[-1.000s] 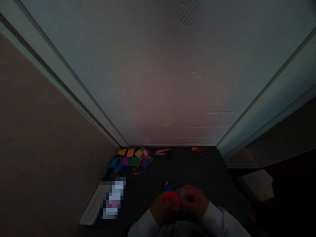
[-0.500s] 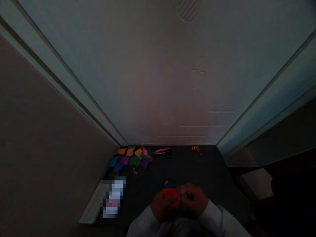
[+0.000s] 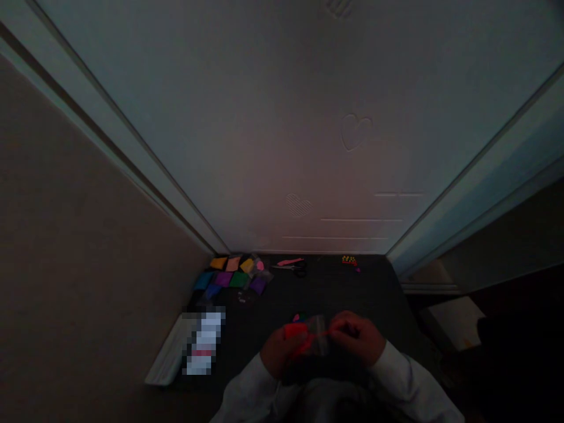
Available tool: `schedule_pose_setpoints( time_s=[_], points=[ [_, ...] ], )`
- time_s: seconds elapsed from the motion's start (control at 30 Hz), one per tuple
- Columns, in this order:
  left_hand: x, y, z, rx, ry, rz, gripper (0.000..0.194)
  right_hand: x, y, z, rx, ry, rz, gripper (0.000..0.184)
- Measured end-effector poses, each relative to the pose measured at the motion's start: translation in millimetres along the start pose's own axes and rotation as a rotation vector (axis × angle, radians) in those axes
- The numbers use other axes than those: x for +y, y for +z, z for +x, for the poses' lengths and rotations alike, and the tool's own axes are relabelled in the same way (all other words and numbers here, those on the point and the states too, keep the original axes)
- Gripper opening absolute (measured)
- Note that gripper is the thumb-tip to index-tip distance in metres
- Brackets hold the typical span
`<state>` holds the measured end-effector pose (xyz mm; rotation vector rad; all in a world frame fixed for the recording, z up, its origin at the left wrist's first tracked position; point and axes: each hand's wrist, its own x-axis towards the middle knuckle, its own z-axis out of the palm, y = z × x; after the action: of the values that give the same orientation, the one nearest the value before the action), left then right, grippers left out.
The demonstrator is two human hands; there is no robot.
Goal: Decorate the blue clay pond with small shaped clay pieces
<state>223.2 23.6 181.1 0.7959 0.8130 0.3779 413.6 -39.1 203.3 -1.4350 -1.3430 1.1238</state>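
My left hand [image 3: 278, 351] is closed on a small clear zip bag [image 3: 321, 335] of bright red clay [image 3: 295, 333]. My right hand [image 3: 359, 338], fingers pinched together, holds the end of a thin red clay strand [image 3: 325, 333]. That strand stretches across the bag's mouth to the lump inside. Just behind the bag, partly hidden by it, is a small dark round piece with pink, blue and green bits [image 3: 298, 318].
Packets of coloured clay [image 3: 224, 279] lie at the table's back left. Scissors [image 3: 291, 268] and a pink tool [image 3: 291, 261] are at the back, with a yellow-dotted red piece [image 3: 349, 259] further right. A blurred white-and-red item [image 3: 205, 343] lies at the left edge.
My hands have moved apart, the right one going right and slightly up. A red strand now spans between the bag and my right fingers.
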Motion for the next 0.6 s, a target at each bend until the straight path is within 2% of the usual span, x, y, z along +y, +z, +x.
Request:
schedule_pose_setpoints(
  time_s=[0.23,0.47,0.6],
  points=[
    [-6,-9.9,0,0.006,0.043,-0.019,0.019,-1,-7,1,0.012,0.097,0.035,0.021],
    [-3,-5.3,-4,-0.009,0.034,-0.048,0.019,-5,9,2,-0.066,0.135,0.105,0.025],
    [0,-2.1,-8,0.01,0.015,-0.067,0.029,-8,19,3,-0.145,0.126,0.137,0.028]
  ],
)
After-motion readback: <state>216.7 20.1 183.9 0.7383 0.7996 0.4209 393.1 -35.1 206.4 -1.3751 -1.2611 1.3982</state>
